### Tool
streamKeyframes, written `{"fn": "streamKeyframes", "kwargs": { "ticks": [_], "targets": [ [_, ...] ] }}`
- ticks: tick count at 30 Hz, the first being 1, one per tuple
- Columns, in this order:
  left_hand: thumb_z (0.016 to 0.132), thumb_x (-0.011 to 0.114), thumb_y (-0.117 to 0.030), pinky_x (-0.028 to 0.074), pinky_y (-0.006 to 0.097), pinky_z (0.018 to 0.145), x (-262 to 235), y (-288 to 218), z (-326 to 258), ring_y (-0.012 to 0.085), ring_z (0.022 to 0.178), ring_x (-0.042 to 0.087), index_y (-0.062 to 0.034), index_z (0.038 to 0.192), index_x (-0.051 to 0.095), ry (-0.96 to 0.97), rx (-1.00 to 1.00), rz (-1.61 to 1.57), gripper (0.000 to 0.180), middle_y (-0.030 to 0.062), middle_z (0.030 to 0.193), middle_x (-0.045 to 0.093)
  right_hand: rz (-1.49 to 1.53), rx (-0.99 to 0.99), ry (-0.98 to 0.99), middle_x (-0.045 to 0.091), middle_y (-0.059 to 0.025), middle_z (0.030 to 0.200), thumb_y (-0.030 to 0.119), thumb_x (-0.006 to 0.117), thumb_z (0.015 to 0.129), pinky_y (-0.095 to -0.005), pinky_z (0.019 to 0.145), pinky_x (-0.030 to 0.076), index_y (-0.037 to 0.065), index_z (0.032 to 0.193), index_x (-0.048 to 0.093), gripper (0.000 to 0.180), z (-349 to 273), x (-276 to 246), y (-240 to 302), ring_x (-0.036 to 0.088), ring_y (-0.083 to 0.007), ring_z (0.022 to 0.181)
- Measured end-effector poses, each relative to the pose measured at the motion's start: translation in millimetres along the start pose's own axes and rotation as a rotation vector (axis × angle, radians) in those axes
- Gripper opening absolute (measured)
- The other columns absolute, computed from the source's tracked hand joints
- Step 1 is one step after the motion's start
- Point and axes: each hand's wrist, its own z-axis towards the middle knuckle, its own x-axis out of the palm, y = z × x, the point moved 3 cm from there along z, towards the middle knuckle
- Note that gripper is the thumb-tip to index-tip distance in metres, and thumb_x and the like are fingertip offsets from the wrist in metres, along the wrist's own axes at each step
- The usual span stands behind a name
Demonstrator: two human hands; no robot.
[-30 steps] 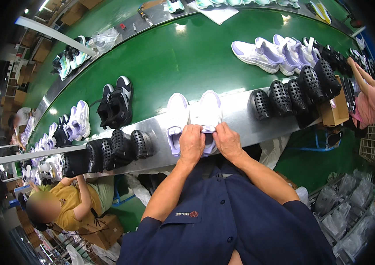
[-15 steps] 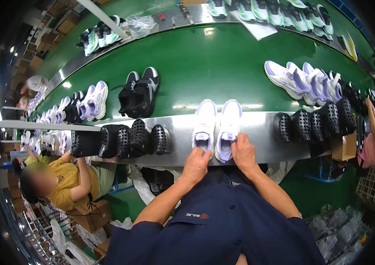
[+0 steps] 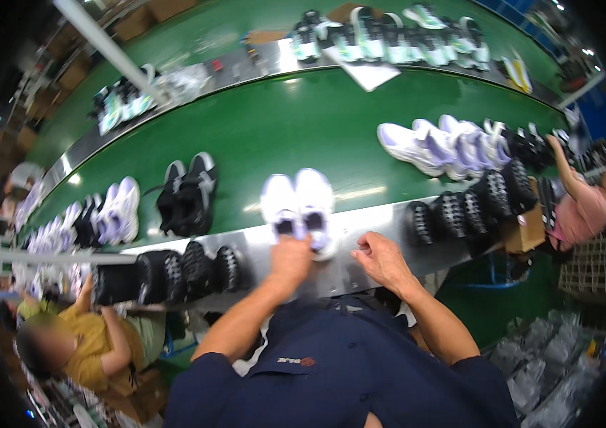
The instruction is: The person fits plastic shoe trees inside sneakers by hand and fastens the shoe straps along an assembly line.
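Note:
A pair of white sneakers with lilac trim stands side by side in front of me, toes pointing away: the left sneaker [image 3: 279, 200] and the right sneaker [image 3: 315, 196]. Closed at their heels is my left hand [image 3: 290, 264], which covers the back of the left sneaker and reaches the inner heel edge of the right one. My right hand [image 3: 383, 264] is off the shoes, over the metal ledge [image 3: 346, 228]. Its fingers are loosely bent, the thumb stands apart, and nothing shows in it.
Black pieces dotted with holes line the ledge at left [image 3: 196, 271] and right [image 3: 453, 214]. On the green surface are black sneakers [image 3: 189, 196] and a row of white-lilac sneakers [image 3: 417, 146]. Co-workers sit at left [image 3: 93, 349] and right [image 3: 581, 207].
My right hand has let go of the right sneaker and moved away from it. My left hand has shifted over both heels. The whole view has turned and blurred somewhat.

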Motion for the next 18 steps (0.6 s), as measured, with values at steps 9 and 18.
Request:
{"fn": "streamKeyframes", "kwargs": {
  "ticks": [9,18],
  "targets": [
    [0.076,0.079,-0.025,0.050,0.050,0.092,-56,122,80,0.0459,0.105,0.061,-0.0193,0.141,0.049,0.325,-0.065,-0.041,0.072,0.0226,0.106,0.068,-0.435,0.354,-0.430,0.066,-0.0355,0.098,0.016,0.060,0.081,-0.0519,0.087,0.051,-0.010,0.102,0.063,0.033,134,-181,-104,0.065,-0.0485,0.097],
    [0.084,0.067,-0.003,0.051,0.044,0.084,-81,101,-5,0.0373,0.093,0.064,-0.0002,0.116,0.066,-0.231,-0.278,-0.537,0.033,0.0196,0.099,0.068,-0.318,0.596,-0.385,0.069,-0.0272,0.102,0.011,0.058,0.072,-0.0444,0.087,0.050,-0.008,0.107,0.065,0.041,207,-223,-290,0.067,-0.0400,0.102]
  ]
}}
